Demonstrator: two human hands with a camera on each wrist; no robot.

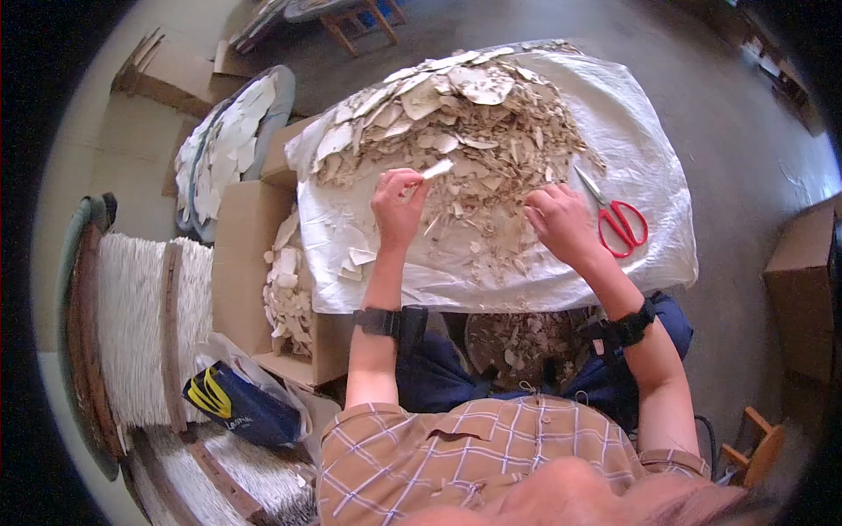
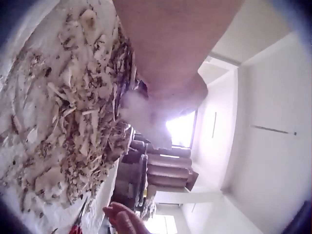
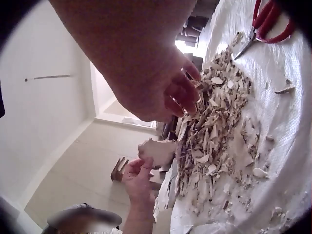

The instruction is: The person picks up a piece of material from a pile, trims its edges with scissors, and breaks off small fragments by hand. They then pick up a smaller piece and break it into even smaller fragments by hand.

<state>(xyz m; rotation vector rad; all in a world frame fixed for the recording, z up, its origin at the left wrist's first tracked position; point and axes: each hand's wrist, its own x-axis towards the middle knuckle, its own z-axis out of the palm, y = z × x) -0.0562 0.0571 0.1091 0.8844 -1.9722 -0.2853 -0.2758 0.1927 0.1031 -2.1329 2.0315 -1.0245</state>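
Pinching a pale flake (image 1: 438, 168), L hand (image 1: 399, 210) is prob. mid-sort, R hand (image 1: 561, 222) by the pile (image 1: 522, 127), fingers bent, can't tell if gripping; next move likely needs a light touch.

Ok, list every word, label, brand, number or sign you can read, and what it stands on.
"L…": pale lettering on the dark blue bag, beside its yellow mark; seemingly an L first, the rest too blurred to read, as are the smaller marks below it.
No lettering can be made out on the red-handled scissors or the open cardboard box.
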